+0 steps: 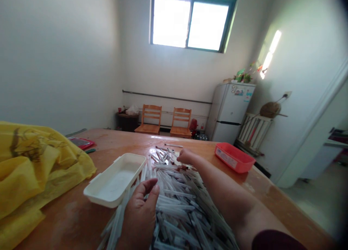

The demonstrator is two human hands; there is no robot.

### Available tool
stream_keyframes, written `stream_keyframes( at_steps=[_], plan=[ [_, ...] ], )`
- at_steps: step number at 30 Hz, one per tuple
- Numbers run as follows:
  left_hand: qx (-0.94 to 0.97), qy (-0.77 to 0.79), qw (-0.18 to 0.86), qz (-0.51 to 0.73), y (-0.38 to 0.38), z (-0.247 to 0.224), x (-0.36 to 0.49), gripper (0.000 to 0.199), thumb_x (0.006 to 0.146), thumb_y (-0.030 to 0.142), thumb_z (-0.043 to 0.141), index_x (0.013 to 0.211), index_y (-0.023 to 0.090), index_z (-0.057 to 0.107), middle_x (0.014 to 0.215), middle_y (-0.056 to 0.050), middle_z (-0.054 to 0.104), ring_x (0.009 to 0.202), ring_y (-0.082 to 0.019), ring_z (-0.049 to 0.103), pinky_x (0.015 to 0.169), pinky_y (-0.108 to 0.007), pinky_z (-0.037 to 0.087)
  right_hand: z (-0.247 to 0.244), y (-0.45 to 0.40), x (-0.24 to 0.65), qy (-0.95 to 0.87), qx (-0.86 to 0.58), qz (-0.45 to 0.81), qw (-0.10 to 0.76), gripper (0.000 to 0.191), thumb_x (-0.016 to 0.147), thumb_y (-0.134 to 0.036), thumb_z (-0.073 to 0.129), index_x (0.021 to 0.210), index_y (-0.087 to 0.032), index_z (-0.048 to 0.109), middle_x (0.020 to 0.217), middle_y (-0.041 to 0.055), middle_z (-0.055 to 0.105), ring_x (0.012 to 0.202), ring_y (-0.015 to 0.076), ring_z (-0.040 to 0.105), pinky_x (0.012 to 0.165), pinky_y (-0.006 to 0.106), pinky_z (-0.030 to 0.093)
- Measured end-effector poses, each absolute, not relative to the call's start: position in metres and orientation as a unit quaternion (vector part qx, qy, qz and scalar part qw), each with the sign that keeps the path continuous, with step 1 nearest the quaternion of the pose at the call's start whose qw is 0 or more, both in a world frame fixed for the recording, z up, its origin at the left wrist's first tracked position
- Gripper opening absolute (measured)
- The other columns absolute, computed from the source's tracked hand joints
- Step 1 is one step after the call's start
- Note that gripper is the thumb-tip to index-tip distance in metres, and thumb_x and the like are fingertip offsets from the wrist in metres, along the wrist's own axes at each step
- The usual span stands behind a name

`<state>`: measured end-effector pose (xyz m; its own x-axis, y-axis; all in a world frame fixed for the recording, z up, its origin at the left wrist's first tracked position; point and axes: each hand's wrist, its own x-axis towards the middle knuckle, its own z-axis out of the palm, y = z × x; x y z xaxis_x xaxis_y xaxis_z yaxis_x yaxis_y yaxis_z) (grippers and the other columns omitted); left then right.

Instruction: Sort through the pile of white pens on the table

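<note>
A large heap of slim translucent plastic tubes (176, 206) covers the near middle of the table. At its far end lie several thin whitish sticks with dark brown ends (165, 156); their exact kind is too small to tell. My left hand (141, 210) is at the heap's left side, fingers loosely curled, a gap between thumb and forefinger, and nothing visible in it. My right hand (186, 156) reaches over to the far sticks with its fingers closed; what it pinches, if anything, is hidden. One stick (174, 145) lies apart just beyond it.
A white plastic tray (89, 194) stands left of the heap, and a red plastic basket (235, 157) at the right. Yellow plastic sheeting (54, 170) covers the table's left side. Behind the table (65, 221) are two wooden chairs (151, 116) and a fridge (231, 108).
</note>
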<state>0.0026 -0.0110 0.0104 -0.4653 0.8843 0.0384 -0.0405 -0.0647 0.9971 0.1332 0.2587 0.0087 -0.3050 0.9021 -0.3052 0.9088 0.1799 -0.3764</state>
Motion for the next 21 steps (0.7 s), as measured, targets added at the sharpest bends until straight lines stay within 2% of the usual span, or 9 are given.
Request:
stream_keyframes(
  at_steps=[3, 5, 7, 9, 11, 14, 16, 21],
  plan=[
    [0.37, 0.574, 0.376, 0.626, -0.013, 0.012, 0.005, 0.052, 0.08, 0.057, 0.065, 0.113, 0.016, 0.066, 0.084, -0.007, 0.073, 0.071, -0.021, 0.07, 0.068, -0.035, 0.057, 0.022, 0.244, 0.143, 0.76, 0.573, -0.304, -0.038, 0.03, 0.097, -0.035, 0.061, 0.119, -0.015, 0.063, 0.118, 0.0073, 0.064, 0.099, 0.0221, 0.065, 0.084, 0.04, 0.057],
    [0.372, 0.568, 0.392, 0.621, -0.015, 0.012, 0.008, 0.054, 0.081, 0.058, 0.064, 0.115, 0.016, 0.065, 0.089, -0.007, 0.074, 0.073, -0.021, 0.07, 0.068, -0.034, 0.056, 0.031, 0.226, 0.153, 0.75, 0.553, -0.354, -0.073, 0.026, 0.097, -0.035, 0.061, 0.109, -0.013, 0.064, 0.104, 0.0059, 0.068, 0.085, 0.0172, 0.067, 0.072, 0.032, 0.057],
    [0.374, 0.557, 0.411, 0.617, -0.016, 0.012, 0.01, 0.055, 0.081, 0.058, 0.064, 0.117, 0.016, 0.063, 0.096, -0.009, 0.074, 0.078, -0.021, 0.07, 0.071, -0.034, 0.056, 0.039, 0.2, 0.166, 0.737, 0.525, -0.411, -0.111, 0.02, 0.097, -0.032, 0.058, 0.094, -0.013, 0.064, 0.086, 0.004, 0.071, 0.068, 0.0124, 0.065, 0.056, 0.022, 0.05],
    [0.379, 0.554, 0.419, 0.611, -0.017, 0.013, 0.012, 0.054, 0.083, 0.056, 0.063, 0.119, 0.017, 0.062, 0.103, -0.009, 0.073, 0.085, -0.021, 0.069, 0.074, -0.032, 0.054, 0.044, 0.164, 0.18, 0.72, 0.491, -0.467, -0.149, 0.015, 0.094, -0.029, 0.054, 0.087, -0.016, 0.059, 0.077, 0.0025, 0.072, 0.059, 0.0099, 0.063, 0.046, 0.017, 0.04],
    [0.387, 0.549, 0.434, 0.6, -0.018, 0.014, 0.016, 0.052, 0.084, 0.054, 0.063, 0.121, 0.017, 0.062, 0.107, -0.009, 0.071, 0.087, -0.018, 0.067, 0.072, -0.028, 0.051, 0.044, 0.123, 0.193, 0.701, 0.459, -0.516, -0.175, 0.013, 0.091, -0.03, 0.053, 0.087, -0.019, 0.056, 0.074, 0.0012, 0.072, 0.053, 0.0086, 0.059, 0.044, 0.017, 0.037],
    [0.387, 0.492, 0.51, 0.59, -0.021, 0.016, 0.024, 0.051, 0.085, 0.05, 0.065, 0.124, 0.018, 0.059, 0.11, -0.008, 0.07, 0.079, -0.013, 0.064, 0.061, -0.023, 0.046, 0.037, 0.063, 0.207, 0.666, 0.423, -0.582, -0.195, 0.017, 0.087, -0.038, 0.054, 0.086, -0.021, 0.056, 0.066, -0.0008, 0.068, 0.045, 0.0085, 0.052, 0.042, 0.018, 0.037],
    [0.369, 0.43, 0.576, 0.589, -0.025, 0.018, 0.03, 0.048, 0.086, 0.046, 0.066, 0.125, 0.018, 0.058, 0.108, -0.007, 0.069, 0.071, -0.01, 0.062, 0.057, -0.021, 0.045, 0.029, 0.032, 0.213, 0.584, 0.379, -0.683, -0.222, 0.014, 0.082, -0.036, 0.059, 0.085, -0.022, 0.057, 0.059, -0.0018, 0.065, 0.039, 0.0082, 0.046, 0.038, 0.018, 0.03],
    [0.316, 0.347, 0.664, 0.582, -0.033, 0.022, 0.036, 0.03, 0.093, 0.036, 0.057, 0.117, 0.017, 0.059, 0.093, 0.0, 0.07, 0.072, -0.006, 0.059, 0.068, -0.016, 0.046, 0.01, -0.003, 0.217, 0.489, 0.354, -0.746, -0.282, 0.017, 0.086, -0.038, 0.056, 0.082, -0.022, 0.059, 0.059, 0.0002, 0.066, 0.037, 0.009, 0.048, 0.036, 0.018, 0.028]
  ],
)
